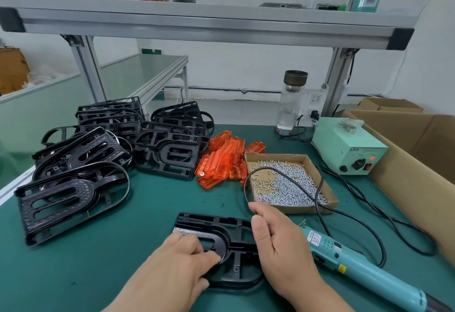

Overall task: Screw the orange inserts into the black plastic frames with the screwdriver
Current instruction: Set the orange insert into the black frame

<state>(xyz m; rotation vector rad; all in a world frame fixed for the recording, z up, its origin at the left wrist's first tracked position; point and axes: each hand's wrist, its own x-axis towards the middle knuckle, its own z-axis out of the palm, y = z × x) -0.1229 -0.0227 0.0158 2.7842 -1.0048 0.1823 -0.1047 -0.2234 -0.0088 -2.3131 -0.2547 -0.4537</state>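
Black frame (222, 236) lies flat on the green worktop (110, 257), right in front of the person. Left hand (182, 262) grips its inner loop, fingers curled. Right hand (278, 245) seems to pinch the screwdriver's black cable (261, 168). Frame is likely light, stiff and thin-ribbed; best held by the outer rim. Orange inserts (221, 161) are heaped beyond, probably brittle. Screwdriver (349, 260) lies to the right; its cable loops over the screw box (275, 156), in the way.
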